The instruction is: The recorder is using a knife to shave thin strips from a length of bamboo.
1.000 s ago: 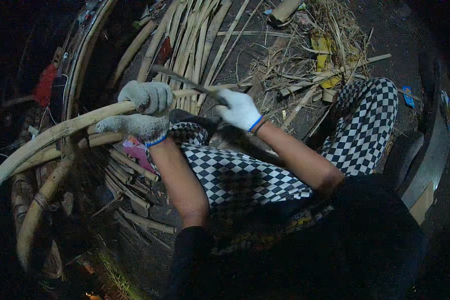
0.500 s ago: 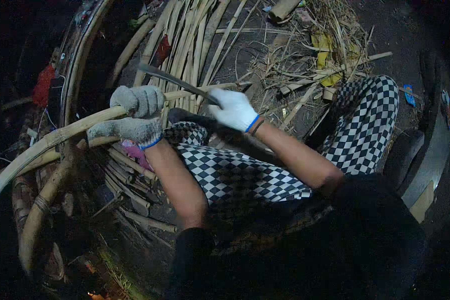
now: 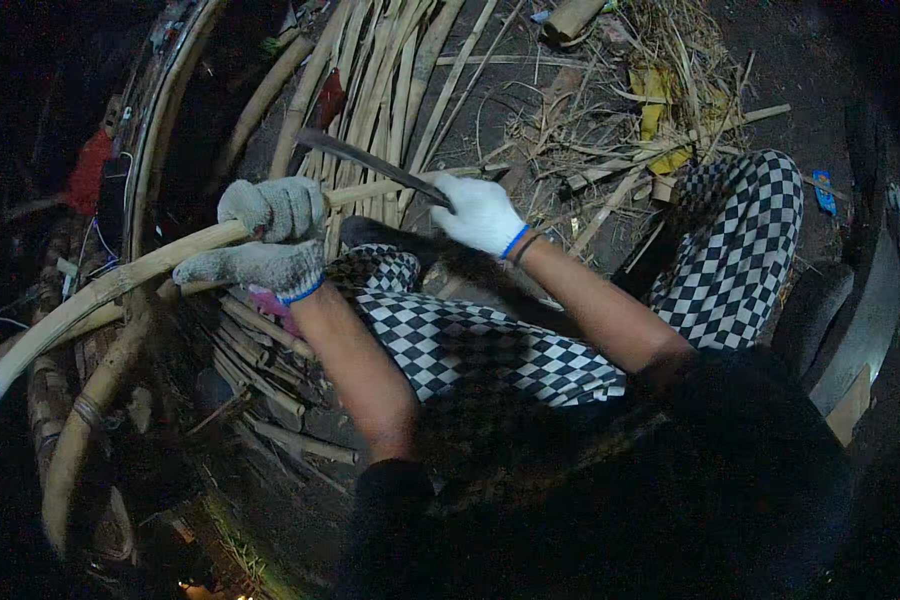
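Note:
My left hand [image 3: 275, 212], in a grey knit glove, is closed round a long pale bamboo strip [image 3: 120, 283]. The strip runs from the left edge of the view, through the fist, to above my crossed legs. My right hand [image 3: 478, 214], in a white glove with a blue cuff, grips a long knife [image 3: 370, 163], its handle hidden by the fingers. The blade points up and left over the strip, beyond my left hand. Whether the edge touches the strip I cannot tell.
Many split bamboo strips [image 3: 375, 75] lie ahead. Dry shavings [image 3: 530, 135] and a yellow wrapper [image 3: 652, 100] are at the far right. Cut bamboo pieces [image 3: 260, 355] are piled left of my checkered trousers [image 3: 470, 335]. A thick bent pole [image 3: 70, 450] stands at the left.
My right hand and the knife have shifted slightly to the right along the strip. The left hand keeps its hold in nearly the same place.

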A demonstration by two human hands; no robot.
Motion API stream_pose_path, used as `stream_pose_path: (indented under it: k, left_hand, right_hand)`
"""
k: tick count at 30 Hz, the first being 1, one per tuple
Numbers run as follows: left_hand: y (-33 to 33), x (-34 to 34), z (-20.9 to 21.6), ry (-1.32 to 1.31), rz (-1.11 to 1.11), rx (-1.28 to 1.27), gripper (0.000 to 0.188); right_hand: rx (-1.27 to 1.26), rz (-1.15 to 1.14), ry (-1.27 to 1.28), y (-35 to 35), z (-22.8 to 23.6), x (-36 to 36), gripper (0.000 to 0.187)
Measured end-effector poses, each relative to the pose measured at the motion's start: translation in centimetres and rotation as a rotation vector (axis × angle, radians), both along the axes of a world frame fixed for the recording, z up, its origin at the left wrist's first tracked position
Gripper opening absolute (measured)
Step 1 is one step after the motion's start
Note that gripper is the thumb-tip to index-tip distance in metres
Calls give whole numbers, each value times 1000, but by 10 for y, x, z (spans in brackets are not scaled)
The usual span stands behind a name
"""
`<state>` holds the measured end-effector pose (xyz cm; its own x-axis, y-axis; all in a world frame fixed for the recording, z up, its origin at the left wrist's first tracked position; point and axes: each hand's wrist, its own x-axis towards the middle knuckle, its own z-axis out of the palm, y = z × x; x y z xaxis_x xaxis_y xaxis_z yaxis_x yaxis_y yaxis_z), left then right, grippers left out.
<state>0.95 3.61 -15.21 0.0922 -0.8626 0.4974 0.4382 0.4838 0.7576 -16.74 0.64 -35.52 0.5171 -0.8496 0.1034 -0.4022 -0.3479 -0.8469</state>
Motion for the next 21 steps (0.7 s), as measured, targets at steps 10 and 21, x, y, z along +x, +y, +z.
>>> stream_pose_path:
  k: [10, 21]
  left_hand:
    - [0, -1, 4, 59, 45, 4, 71]
    - [8, 12, -3, 80, -74, -43, 71]
  right_hand:
    - [208, -56, 397, -19, -26, -19, 36]
    - [353, -92, 551, -5, -84, -63, 36]
